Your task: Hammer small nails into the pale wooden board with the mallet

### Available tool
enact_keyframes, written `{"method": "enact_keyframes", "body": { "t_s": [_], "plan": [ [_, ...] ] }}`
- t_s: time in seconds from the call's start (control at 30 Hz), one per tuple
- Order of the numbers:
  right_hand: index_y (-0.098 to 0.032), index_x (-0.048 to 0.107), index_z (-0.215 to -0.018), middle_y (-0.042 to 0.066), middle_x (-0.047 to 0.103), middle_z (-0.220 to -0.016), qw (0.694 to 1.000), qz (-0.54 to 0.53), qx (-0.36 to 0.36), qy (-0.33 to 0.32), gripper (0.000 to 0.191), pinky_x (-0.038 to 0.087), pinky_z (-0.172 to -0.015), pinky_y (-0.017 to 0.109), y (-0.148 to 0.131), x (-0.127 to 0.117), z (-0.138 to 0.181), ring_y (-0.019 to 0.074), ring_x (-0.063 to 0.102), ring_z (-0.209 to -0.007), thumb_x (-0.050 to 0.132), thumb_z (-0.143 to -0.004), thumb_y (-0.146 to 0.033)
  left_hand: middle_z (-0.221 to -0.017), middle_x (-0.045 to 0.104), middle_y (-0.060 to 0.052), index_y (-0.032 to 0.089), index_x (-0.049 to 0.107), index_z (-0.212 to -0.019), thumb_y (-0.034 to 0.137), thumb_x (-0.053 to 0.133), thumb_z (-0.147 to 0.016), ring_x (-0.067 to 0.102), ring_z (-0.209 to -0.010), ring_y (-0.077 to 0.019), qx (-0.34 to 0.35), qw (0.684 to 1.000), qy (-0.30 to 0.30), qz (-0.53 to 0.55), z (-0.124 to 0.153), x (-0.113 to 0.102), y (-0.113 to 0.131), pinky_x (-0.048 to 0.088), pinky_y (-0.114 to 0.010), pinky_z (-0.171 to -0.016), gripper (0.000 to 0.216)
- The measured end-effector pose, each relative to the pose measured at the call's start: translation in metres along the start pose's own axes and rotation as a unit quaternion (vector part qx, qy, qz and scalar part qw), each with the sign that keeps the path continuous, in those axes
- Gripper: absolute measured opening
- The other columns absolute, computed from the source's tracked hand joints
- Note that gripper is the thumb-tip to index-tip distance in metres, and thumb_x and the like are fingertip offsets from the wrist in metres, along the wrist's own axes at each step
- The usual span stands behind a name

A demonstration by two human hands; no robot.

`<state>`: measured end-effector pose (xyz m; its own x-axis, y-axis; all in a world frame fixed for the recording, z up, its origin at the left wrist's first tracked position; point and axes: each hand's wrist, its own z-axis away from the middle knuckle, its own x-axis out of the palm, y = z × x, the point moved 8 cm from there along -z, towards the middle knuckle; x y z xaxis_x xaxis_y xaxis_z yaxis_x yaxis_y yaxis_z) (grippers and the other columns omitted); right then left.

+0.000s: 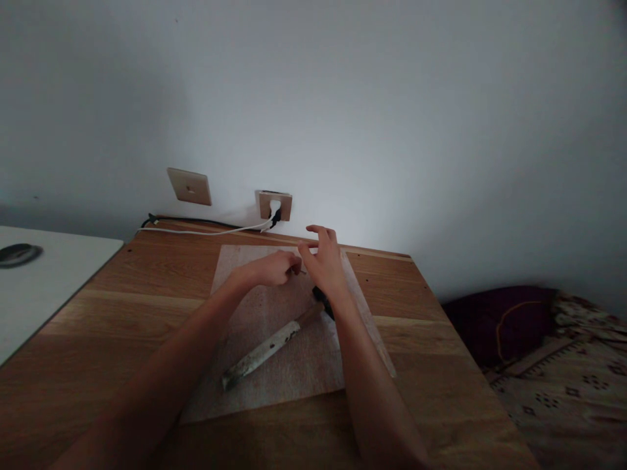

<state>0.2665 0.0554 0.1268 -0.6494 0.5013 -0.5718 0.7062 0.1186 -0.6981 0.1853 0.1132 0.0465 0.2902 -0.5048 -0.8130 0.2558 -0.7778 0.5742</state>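
Over the far part of a pale sheet (274, 391), my left hand (277, 267) is closed with its fingers pinched. A short, thin, nail-like piece (303, 272) pokes out from its fingertips; its exact kind is too small to make out. My right hand (323, 258) is just to the right, fingers apart and curved, with nothing visible in it. Beneath my right forearm lies a hammer (267, 349), its handle wrapped in stained white material and pointing toward the near left. The dark head is partly hidden by that forearm.
The sheet lies on a wooden table (426, 365) against the wall. Behind it, a socket (281, 203) holds plugs, with a white cable (215, 232) running left. A white surface (53, 281) bearing a dark round object (19, 254) adjoins at left. Patterned fabric (573, 385) is at right.
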Motion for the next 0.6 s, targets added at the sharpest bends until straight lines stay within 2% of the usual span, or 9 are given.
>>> {"method": "enact_keyframes", "body": {
  "t_s": [0.3,0.6],
  "plan": [
    [-0.019,0.059,-0.116,0.016,0.056,-0.128,1.0,0.001,0.001,0.013,0.029,0.055,-0.086,0.043,0.003,-0.004,-0.003,0.02,0.07,-0.083,0.058,-0.089,-0.029,-0.095,0.075,-0.008,0.013,0.071,-0.098,0.001,0.051,-0.065,0.067,-0.085,-0.0196,-0.004,0.999,-0.002,-0.032,0.002,-0.006,0.0,0.052,-0.028,-0.078,0.04],
    [-0.02,0.058,-0.117,0.016,0.056,-0.128,1.0,-0.009,-0.005,0.021,0.03,0.056,-0.084,0.045,0.009,-0.005,-0.004,0.0205,0.07,-0.084,0.058,-0.089,-0.031,-0.098,0.075,-0.007,0.017,0.071,-0.108,0.009,0.054,-0.072,0.068,-0.089,-0.022,0.006,1.0,0.014,-0.009,0.003,-0.014,0.002,0.051,-0.032,-0.084,0.041]
  ]
}}
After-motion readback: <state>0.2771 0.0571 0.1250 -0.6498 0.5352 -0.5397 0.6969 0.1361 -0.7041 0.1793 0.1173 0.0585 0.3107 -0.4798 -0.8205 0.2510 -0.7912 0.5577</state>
